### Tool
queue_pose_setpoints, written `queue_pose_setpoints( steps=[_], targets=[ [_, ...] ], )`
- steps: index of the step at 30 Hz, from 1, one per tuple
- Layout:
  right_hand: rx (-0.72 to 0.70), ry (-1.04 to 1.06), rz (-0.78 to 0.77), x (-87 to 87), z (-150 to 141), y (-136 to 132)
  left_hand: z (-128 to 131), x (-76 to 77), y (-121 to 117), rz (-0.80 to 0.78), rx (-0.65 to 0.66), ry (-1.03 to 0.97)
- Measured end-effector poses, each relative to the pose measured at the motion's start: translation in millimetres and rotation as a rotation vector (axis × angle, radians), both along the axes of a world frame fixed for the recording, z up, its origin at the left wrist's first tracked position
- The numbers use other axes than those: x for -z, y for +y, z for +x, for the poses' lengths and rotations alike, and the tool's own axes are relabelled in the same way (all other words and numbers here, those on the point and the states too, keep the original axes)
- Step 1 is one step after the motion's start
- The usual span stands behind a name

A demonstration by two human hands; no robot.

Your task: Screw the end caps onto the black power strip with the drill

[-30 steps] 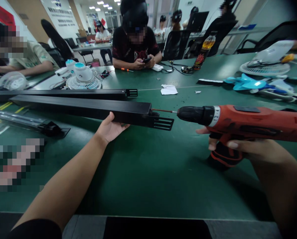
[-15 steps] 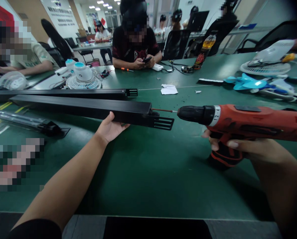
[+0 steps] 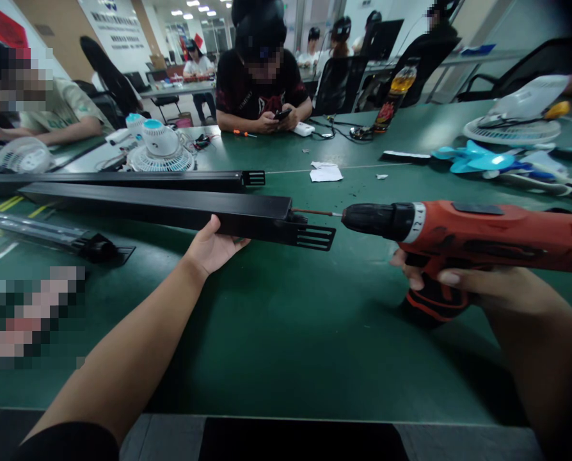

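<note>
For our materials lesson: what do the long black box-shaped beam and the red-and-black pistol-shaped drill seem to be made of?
The beam looks like satin-coated metal, given its crisp edges and soft sheen, though plastic is possible. The drill seems mostly hard satin plastic, judging by its moulded curves.

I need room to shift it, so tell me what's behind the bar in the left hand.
Behind the bar: a second bar, then a white fan. The second bar's lower side is partly covered, as is some table.
</note>
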State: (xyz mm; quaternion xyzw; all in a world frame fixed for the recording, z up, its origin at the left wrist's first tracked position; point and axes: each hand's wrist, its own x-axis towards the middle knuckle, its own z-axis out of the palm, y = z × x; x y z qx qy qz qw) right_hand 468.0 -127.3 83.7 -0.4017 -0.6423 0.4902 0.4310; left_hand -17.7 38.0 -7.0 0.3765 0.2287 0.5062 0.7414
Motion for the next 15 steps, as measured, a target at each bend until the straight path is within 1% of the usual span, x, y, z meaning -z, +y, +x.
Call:
queue_pose_setpoints(
  steps=[6,10,15],
  targets=[
    [0.001,0.027,0.039,-1.8,-4.2,-0.7,-0.9,2.3,1.2,-0.006,-0.011,0.003],
    [-0.019,0.039,-0.006,-0.7,-3.1,0.0,-1.5,2.1,1.8,-0.007,0.004,-0.01],
    [-0.025,-0.002,0.054,2.9,1.0,2.6,1.5,-1.0,-0.2,-0.013,-0.011,-0.019]
  ],
)
